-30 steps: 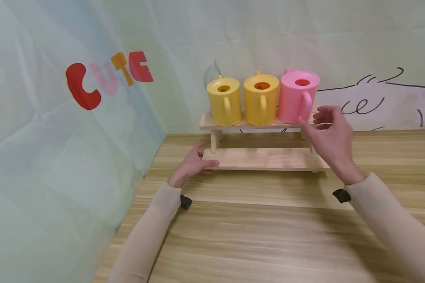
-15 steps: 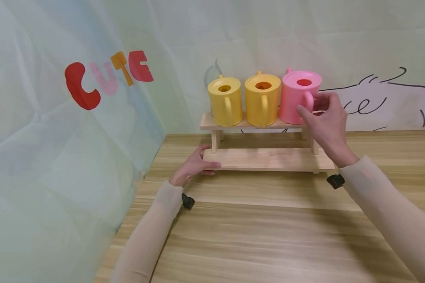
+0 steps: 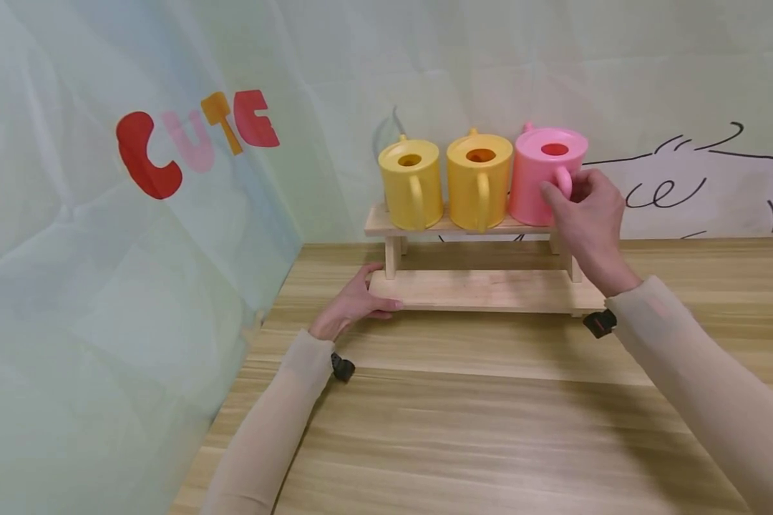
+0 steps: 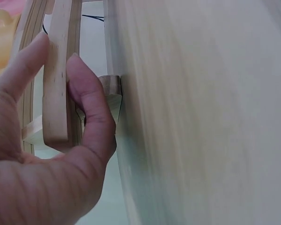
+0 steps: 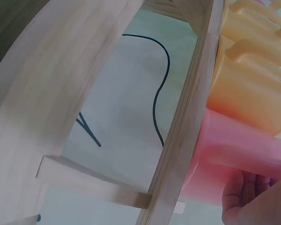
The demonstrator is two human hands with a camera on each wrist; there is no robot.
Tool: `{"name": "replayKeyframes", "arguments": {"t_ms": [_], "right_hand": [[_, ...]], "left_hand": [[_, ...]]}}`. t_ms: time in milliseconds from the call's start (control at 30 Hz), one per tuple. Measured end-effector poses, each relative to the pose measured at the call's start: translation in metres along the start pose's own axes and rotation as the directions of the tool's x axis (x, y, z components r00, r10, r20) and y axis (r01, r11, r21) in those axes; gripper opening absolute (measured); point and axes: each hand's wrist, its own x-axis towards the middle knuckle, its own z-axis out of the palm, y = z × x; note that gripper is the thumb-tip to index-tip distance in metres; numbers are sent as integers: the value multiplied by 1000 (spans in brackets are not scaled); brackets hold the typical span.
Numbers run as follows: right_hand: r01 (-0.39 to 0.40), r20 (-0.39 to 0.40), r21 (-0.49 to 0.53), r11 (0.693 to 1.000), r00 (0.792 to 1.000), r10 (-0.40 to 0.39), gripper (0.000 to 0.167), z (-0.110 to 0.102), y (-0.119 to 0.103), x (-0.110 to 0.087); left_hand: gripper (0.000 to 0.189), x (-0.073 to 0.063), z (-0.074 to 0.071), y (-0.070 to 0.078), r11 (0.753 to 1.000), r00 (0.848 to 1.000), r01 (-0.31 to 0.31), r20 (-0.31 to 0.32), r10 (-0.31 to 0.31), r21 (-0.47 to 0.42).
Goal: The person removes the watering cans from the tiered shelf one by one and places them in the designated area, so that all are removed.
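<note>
A two-tier wooden shelf (image 3: 483,290) stands against the back wall. On its upper board sit three mugs in a row: a pale yellow mug (image 3: 407,189), a deeper yellow mug (image 3: 465,187) and a pink mug (image 3: 533,187) at the right. Each has a top with a round hole and handles front and back. My right hand (image 3: 589,225) pinches the pink mug's front handle between thumb and fingers. The left hand (image 3: 349,304) grips the left end of the lower board, seen between thumb and finger in the left wrist view, where the hand (image 4: 47,183) is large.
A wood-grain table (image 3: 464,429) carries the shelf. Fabric backdrops rise behind and at the left, one with colourful letters (image 3: 149,154), the other with a black line drawing (image 3: 663,189). A shelf leg (image 5: 93,185) joins the boards at the right end.
The right hand has moved left and slightly up, from open fingers beside the pink mug to a pinch on its handle. The left hand keeps its hold on the shelf; the mugs stay in place.
</note>
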Motion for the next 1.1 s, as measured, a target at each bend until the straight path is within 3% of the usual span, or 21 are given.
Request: {"name": "replayKeyframes", "arguments": {"t_ms": [200, 333, 467, 667, 767, 1100], "right_hand": [[-8, 9, 64, 998, 1000, 7, 46, 3, -1, 2], [-44, 62, 133, 990, 997, 36, 46, 6, -2, 4], [-100, 121, 256, 961, 990, 71, 44, 8, -3, 5], [-141, 141, 397, 907, 986, 91, 27, 11, -4, 7], [-128, 123, 381, 916, 989, 87, 26, 13, -2, 9], [-70, -6, 238, 969, 997, 73, 43, 15, 0, 10]], "left_hand": [[105, 1, 1, -1, 1000, 1000, -15, -9, 16, 11], [104, 0, 1, -1, 1000, 1000, -22, -15, 23, 19], [102, -1, 2, -1, 999, 999, -26, -21, 26, 31], [100, -1, 3, 1, 999, 999, -25, -21, 25, 27], [99, -2, 3, 1, 1000, 1000, -24, -18, 24, 15], [99, -2, 2, 1, 1000, 1000, -15, -19, 15, -14]]}}
